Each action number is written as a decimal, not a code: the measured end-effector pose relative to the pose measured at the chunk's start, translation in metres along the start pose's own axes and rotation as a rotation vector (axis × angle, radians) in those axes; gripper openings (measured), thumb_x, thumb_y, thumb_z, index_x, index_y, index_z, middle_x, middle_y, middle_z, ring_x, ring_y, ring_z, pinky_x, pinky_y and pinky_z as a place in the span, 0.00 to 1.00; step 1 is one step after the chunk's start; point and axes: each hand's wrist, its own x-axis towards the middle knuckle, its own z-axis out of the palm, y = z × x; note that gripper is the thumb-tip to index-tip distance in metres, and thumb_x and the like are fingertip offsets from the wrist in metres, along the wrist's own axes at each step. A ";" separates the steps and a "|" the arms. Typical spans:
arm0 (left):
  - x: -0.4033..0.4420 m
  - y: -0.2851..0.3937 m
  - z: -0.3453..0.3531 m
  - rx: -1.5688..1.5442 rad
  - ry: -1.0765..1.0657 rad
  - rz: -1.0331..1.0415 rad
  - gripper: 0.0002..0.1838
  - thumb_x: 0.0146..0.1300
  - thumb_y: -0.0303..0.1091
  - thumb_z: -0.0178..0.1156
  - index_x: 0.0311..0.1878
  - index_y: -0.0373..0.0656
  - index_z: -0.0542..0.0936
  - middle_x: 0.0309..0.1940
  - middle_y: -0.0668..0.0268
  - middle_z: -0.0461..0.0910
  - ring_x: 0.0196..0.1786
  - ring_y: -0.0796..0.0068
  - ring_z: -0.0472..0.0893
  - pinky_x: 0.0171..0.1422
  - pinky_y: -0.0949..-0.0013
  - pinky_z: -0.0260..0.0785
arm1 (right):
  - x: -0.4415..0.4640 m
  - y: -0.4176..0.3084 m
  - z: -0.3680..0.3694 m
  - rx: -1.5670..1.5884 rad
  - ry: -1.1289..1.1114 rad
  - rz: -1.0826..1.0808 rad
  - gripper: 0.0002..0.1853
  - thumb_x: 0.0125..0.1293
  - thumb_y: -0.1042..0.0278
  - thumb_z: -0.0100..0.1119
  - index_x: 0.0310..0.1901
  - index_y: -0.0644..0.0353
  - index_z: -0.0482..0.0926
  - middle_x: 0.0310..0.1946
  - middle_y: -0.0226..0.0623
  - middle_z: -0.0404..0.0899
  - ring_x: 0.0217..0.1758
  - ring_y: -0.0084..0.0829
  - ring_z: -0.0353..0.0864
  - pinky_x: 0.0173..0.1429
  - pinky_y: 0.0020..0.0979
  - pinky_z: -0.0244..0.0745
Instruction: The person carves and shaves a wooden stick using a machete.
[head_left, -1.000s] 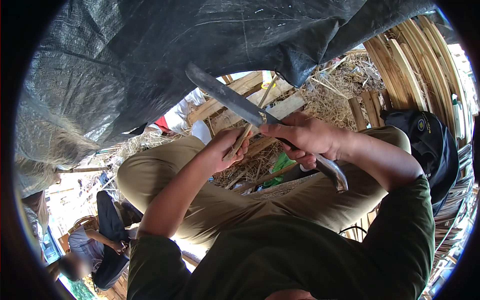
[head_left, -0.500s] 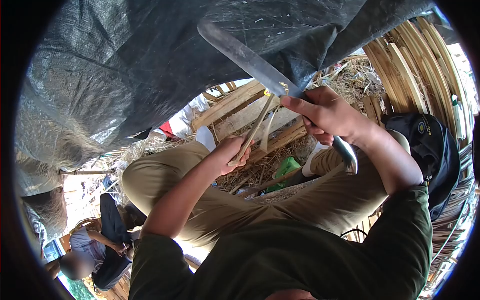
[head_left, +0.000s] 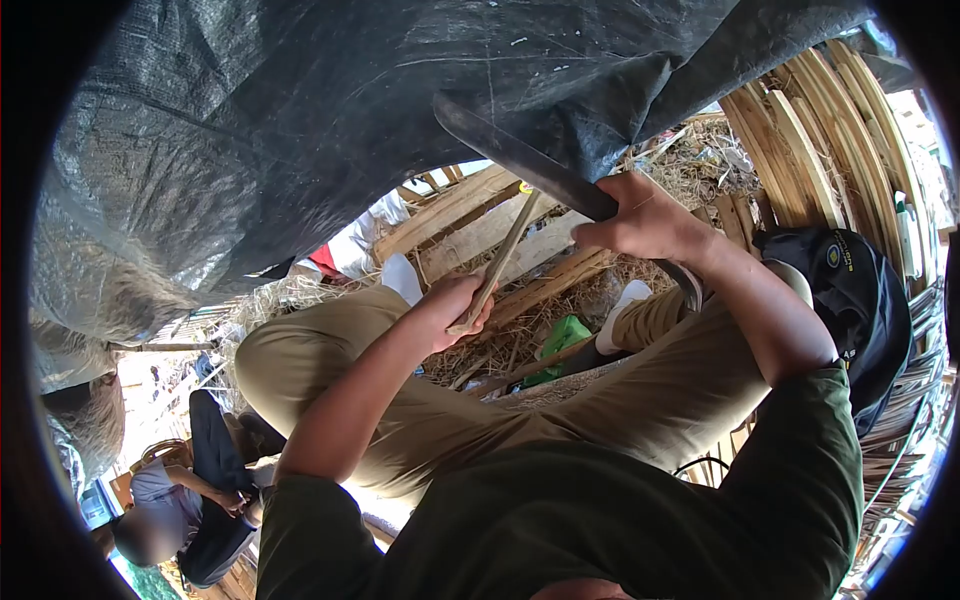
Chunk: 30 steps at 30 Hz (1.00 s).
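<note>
My left hand is closed around the lower end of a thin wooden stick, which slants up and to the right. The handle of a large curved knife is gripped in my right hand. Its dark blade points up and to the left, above the stick's upper end and in front of a black tarp. Between blade and stick a small gap shows. The butt of the handle sticks out below my right wrist.
The black tarp hangs across the top. Wooden slats and straw lie beyond my crossed legs, with a green plastic bag. At right are stacked split wood and a black bag. Another person sits at lower left.
The knife first moved up and right along the stick, then its blade turned and came down a little. The pale shaving at the blade no longer shows. My left hand stays closed on the stick.
</note>
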 end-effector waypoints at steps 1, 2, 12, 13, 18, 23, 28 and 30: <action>-0.002 0.000 0.001 0.014 0.010 0.002 0.11 0.76 0.37 0.45 0.43 0.41 0.72 0.21 0.68 0.70 0.18 0.81 0.69 0.16 0.78 0.58 | 0.001 0.001 0.003 0.057 0.022 0.013 0.19 0.59 0.57 0.68 0.32 0.69 0.79 0.18 0.32 0.73 0.22 0.24 0.72 0.29 0.31 0.67; -0.003 -0.001 0.002 0.028 0.021 0.003 0.11 0.76 0.37 0.45 0.42 0.40 0.72 0.22 0.68 0.71 0.19 0.81 0.69 0.16 0.78 0.58 | 0.001 0.000 0.006 0.115 0.044 0.027 0.19 0.60 0.56 0.68 0.32 0.69 0.79 0.18 0.31 0.73 0.22 0.25 0.72 0.29 0.31 0.66; 0.001 0.004 -0.004 -0.162 -0.081 -0.115 0.13 0.77 0.42 0.45 0.43 0.43 0.72 0.22 0.74 0.70 0.19 0.85 0.69 0.16 0.79 0.57 | 0.050 0.066 0.056 -0.214 -0.165 -0.073 0.12 0.71 0.60 0.57 0.38 0.61 0.81 0.22 0.43 0.79 0.24 0.38 0.81 0.32 0.41 0.74; 0.001 0.003 -0.004 -0.143 -0.077 -0.093 0.14 0.77 0.43 0.44 0.44 0.43 0.71 0.22 0.74 0.70 0.19 0.84 0.69 0.16 0.79 0.58 | 0.053 0.072 0.065 -0.286 -0.146 -0.205 0.11 0.71 0.61 0.57 0.39 0.60 0.81 0.22 0.42 0.79 0.23 0.37 0.81 0.32 0.41 0.74; 0.000 -0.003 0.000 -0.174 0.009 -0.093 0.17 0.79 0.47 0.42 0.45 0.44 0.71 0.22 0.71 0.71 0.18 0.79 0.70 0.19 0.74 0.62 | 0.066 0.078 0.089 -0.287 -0.207 -0.021 0.20 0.70 0.48 0.55 0.39 0.60 0.83 0.28 0.44 0.83 0.33 0.44 0.86 0.42 0.44 0.77; -0.006 -0.011 0.002 0.009 -0.029 -0.051 0.18 0.79 0.50 0.39 0.45 0.47 0.71 0.23 0.68 0.75 0.19 0.75 0.75 0.21 0.69 0.66 | 0.075 0.097 0.111 -0.207 -0.210 0.113 0.29 0.67 0.37 0.55 0.39 0.61 0.84 0.29 0.48 0.84 0.35 0.47 0.86 0.42 0.45 0.78; -0.017 -0.018 0.010 -0.017 -0.042 -0.098 0.18 0.80 0.50 0.38 0.44 0.48 0.70 0.22 0.67 0.74 0.17 0.75 0.74 0.19 0.69 0.66 | 0.096 0.116 0.099 -0.324 -0.185 0.253 0.29 0.70 0.37 0.52 0.40 0.61 0.85 0.27 0.49 0.83 0.33 0.47 0.85 0.40 0.44 0.77; -0.022 -0.013 0.010 -0.004 -0.052 -0.079 0.19 0.80 0.50 0.35 0.42 0.45 0.68 0.22 0.65 0.74 0.17 0.72 0.74 0.21 0.66 0.68 | 0.096 0.107 0.093 -0.270 -0.193 0.336 0.29 0.71 0.38 0.51 0.40 0.61 0.85 0.26 0.48 0.82 0.32 0.45 0.85 0.39 0.43 0.76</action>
